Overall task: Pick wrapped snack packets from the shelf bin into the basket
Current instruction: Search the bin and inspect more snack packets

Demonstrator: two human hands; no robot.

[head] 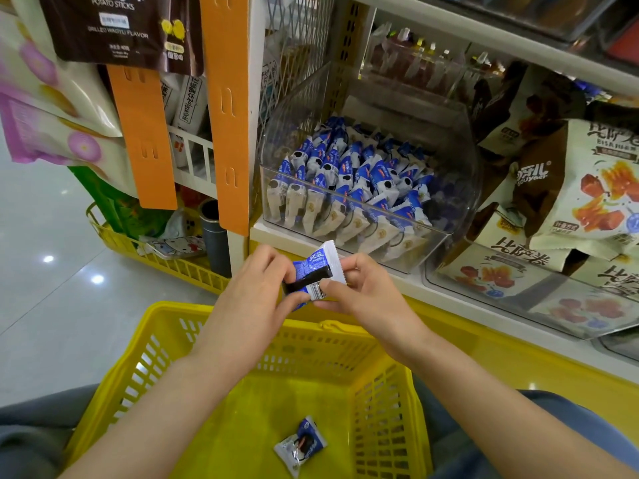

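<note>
Packet (313,273): blue, white and black wrapper with crimped ends, held above the far rim of the yellow basket (166,326), just in front of the shelf bin (446,243). Left hand (257,288) and right hand (363,288) both pinch it, fingers curled narrow, one at each end. Fingers cover part of the wrapper; its print is too small to read. Second packet (301,444) lies on the basket floor. Clear bin holds many matching packets (345,181).
</note>
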